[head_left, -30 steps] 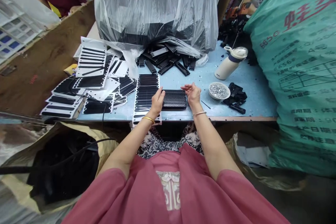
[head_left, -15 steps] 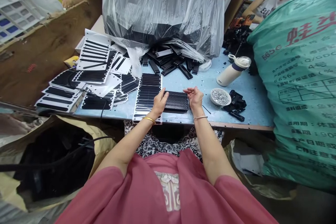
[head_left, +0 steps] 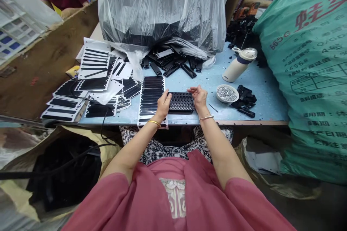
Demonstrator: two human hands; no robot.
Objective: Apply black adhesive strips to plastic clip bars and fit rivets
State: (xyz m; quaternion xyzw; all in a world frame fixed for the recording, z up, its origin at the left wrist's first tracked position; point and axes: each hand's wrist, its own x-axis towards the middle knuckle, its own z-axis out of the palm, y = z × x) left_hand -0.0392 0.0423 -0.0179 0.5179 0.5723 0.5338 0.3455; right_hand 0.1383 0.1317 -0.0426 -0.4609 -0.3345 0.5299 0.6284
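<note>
A black rectangular block with a perforated top (head_left: pixel 181 101) lies on the blue table near its front edge, between my hands. My left hand (head_left: pixel 163 105) grips its left end, fingers closed along the side. At the right end is my right hand (head_left: pixel 200 98), its fingers curled in and close together. Anything small inside them is hidden. Under and beside my left wrist lies a white card with rows of black strips (head_left: pixel 152 92). A thin dark rod (head_left: pixel 213 108) rests to the right of my right hand.
A white bowl of small shiny metal pieces (head_left: pixel 227 94), black plastic parts (head_left: pixel 245 100) and a cream bottle (head_left: pixel 235 70) stand at right. More strip cards (head_left: pixel 94 59) pile up at left. Behind are loose black parts (head_left: pixel 173 61) beneath a plastic-wrapped bundle (head_left: pixel 162 3). A green sack (head_left: pixel 306 79) borders the right.
My right hand has moved slightly left onto the block's right end, and its fingers have curled in. My left hand stays at the left end. The camera view has shifted a little.
</note>
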